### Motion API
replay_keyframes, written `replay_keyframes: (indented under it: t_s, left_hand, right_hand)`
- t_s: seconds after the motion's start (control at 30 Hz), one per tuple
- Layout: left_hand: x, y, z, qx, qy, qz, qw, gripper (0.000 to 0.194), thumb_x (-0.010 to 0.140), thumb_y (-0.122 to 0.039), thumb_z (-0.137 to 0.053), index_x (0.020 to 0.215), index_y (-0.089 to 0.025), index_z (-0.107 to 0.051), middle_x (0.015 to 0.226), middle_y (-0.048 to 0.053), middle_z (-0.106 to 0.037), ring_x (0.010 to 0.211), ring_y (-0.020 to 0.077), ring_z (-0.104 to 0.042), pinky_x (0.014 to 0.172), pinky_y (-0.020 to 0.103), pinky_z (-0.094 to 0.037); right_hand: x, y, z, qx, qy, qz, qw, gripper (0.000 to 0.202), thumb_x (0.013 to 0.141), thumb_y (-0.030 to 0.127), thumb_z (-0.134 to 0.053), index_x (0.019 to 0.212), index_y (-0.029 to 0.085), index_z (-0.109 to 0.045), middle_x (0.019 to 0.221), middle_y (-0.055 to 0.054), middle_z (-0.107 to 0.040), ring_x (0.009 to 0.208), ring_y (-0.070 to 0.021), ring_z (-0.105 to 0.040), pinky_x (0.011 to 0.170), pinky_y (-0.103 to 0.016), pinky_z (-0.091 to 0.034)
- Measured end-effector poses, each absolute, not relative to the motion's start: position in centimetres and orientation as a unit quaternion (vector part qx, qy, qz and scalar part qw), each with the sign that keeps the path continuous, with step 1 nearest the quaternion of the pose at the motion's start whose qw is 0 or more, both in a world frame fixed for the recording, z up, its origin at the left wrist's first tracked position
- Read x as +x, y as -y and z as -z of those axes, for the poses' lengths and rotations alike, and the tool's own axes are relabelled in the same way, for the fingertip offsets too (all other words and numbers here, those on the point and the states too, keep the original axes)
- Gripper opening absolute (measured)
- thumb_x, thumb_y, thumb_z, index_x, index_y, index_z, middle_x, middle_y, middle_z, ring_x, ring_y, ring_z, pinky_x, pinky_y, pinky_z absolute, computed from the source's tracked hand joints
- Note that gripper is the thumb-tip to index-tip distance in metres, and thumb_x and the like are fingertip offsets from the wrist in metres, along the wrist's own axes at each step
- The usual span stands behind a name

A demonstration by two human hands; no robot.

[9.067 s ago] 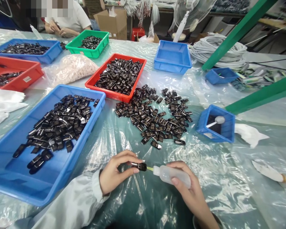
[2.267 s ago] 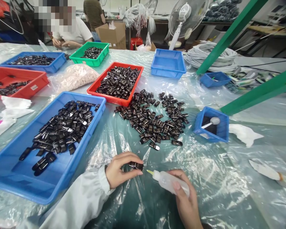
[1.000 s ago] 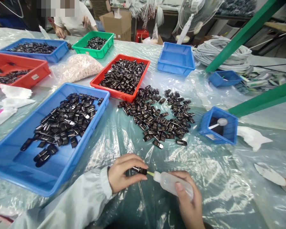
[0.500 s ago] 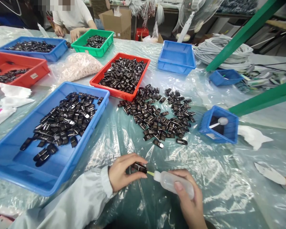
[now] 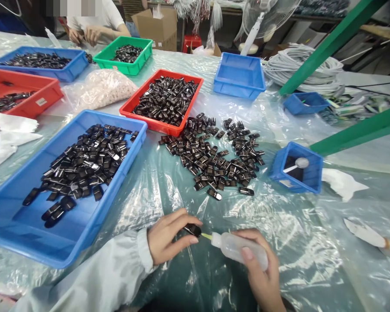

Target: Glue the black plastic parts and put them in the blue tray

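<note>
The bottle tip [image 5: 207, 236] is now at the end of the black piece [image 5: 192, 229], whereas about two seconds ago a small gap was between them. Against half a second ago, the piece looks a little turned and lowered in the fingers, so that more of its dark rounded end is showing. I judge from this that the work is on the same piece and that its end is being covered around with the tip — but if any liquid comes out, I cannot see it. The loose heap [image 5: 214, 161] on the surface [image 5: 169, 186] looks the same as before, and so do the blue tray [image 5: 22, 212] and the red tray [image 5: 149, 123], so no piece seems to have been taken or put down in this short time.

The left hand [image 5: 167, 238] comes in from the lower left, its grip pinching the piece between thumb and fingertips, with the pale sleeve [image 5: 110, 264] near the surface. The piece is thus in front of the person, well apart from the blue tray. The right hand [image 5: 260, 260] comes from the lower right; its grip is wrapped around the bottle [image 5: 235, 248], the thumb pressed along the side — the bottle is tilted, with the tip pointing to the left hand.
</note>
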State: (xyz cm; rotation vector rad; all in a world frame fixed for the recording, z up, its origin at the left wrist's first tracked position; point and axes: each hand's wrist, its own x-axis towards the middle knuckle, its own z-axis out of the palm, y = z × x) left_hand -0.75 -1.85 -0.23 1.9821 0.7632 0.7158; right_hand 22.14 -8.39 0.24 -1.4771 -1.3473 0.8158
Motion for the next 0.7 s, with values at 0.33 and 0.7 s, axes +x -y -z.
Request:
replay_keyframes:
  t_s: [0.33,0.7]
  left_hand:
    - [-0.77,2.39,0.42,0.795,-0.306,-0.306,0.425,0.039,0.094,-0.028,-0.044,0.132,-0.021,-0.042,0.097,0.009,-0.051,0.082,0.0200,-0.055,0.069,0.032,-0.049]
    - [-0.80,2.44,0.33,0.792,-0.303,-0.322,0.422,0.037,0.094,-0.024,-0.043,0.131,-0.020,-0.045,0.096,0.009,-0.053,0.081,0.0198,-0.056,0.068,0.033,-0.049]
  right_hand:
    - [22.26,8.24,-0.09,-0.587,0.572,-0.338,0.462,0.020,0.090,0.044,-0.051,0.091,0.026,-0.062,0.078,0.001,-0.067,0.065,-0.0142,-0.066,0.056,-0.016,-0.051]
    - [22.01,8.29,0.02,-0.594,0.563,-0.332,0.469,0.022,0.090,0.045,-0.051,0.091,0.026,-0.062,0.078,0.001,-0.067,0.066,-0.0129,-0.065,0.057,-0.015,-0.050]
